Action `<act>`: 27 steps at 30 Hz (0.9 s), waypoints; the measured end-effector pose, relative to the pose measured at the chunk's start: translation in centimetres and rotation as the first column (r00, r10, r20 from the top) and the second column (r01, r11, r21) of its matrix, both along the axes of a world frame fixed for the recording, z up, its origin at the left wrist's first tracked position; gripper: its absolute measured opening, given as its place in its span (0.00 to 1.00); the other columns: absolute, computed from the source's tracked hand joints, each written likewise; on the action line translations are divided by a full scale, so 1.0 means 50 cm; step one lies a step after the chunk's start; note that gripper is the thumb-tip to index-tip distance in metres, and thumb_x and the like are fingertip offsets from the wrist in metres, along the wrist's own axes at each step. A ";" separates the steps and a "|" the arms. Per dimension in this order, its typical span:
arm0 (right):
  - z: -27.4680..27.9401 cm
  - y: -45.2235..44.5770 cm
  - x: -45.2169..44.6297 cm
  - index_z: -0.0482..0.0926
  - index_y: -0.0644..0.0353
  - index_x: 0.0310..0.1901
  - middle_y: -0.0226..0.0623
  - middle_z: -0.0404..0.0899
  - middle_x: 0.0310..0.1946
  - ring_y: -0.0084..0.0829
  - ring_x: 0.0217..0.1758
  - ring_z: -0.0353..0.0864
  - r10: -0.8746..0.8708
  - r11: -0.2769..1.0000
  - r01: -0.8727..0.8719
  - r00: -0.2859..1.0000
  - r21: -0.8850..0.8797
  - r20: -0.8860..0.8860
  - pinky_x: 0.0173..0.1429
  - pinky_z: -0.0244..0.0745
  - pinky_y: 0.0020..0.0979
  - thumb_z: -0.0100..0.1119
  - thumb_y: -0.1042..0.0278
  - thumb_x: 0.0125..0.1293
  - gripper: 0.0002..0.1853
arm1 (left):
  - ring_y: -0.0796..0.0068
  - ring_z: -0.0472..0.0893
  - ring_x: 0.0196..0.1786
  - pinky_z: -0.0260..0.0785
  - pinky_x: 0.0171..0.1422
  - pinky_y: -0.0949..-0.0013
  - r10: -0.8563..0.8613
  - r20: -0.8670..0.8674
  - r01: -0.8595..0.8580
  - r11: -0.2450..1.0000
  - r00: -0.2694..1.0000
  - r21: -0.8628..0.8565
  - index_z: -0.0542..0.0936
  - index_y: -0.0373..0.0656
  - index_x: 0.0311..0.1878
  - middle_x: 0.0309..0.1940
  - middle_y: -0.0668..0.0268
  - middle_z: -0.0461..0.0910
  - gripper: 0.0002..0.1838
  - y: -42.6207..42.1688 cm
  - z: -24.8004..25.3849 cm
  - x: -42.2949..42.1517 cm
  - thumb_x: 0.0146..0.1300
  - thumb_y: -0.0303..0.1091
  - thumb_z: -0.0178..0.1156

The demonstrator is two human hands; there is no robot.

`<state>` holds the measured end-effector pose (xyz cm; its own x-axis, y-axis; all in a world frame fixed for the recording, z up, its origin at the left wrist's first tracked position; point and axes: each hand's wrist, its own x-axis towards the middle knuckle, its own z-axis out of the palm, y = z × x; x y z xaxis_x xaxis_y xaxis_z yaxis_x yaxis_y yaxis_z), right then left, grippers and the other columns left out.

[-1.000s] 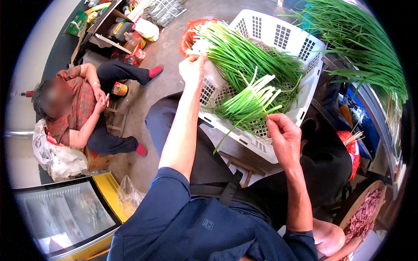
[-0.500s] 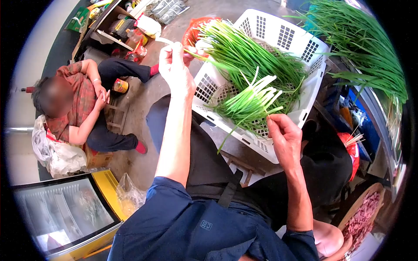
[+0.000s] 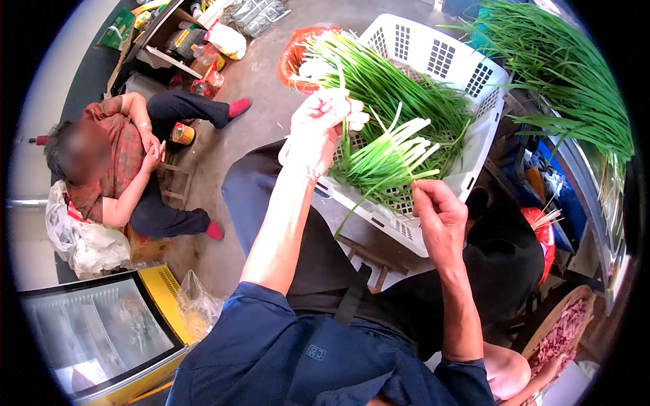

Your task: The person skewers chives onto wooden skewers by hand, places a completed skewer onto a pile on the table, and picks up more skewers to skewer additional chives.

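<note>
While hands (image 3: 321, 125) (image 3: 443, 211) pinch stalk (image 3: 340, 73) (left) and skewer (image 3: 411, 174) (right) | basket (image 3: 467, 46) ahead | person (image 3: 120, 159) seated left | greens (image 3: 558, 74) right

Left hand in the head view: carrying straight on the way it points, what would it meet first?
Probably the larger bundle of green stems in the white crate. Depth is unclear, so the left hand might pass above it.
</note>
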<state>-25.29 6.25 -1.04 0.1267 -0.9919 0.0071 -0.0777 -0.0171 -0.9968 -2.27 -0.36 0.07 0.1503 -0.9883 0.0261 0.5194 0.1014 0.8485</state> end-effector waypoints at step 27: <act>0.002 0.000 -0.001 0.81 0.65 0.40 0.22 0.74 0.22 0.13 0.25 0.69 0.032 0.999 -0.032 0.999 0.029 0.005 0.30 0.66 0.20 0.60 0.75 0.67 0.04 | 0.67 0.84 0.38 0.78 0.49 0.65 0.002 -0.083 -0.001 1.000 0.997 0.005 0.78 0.35 0.39 0.35 0.57 0.83 0.03 0.007 -0.004 -0.065 0.63 0.20 0.59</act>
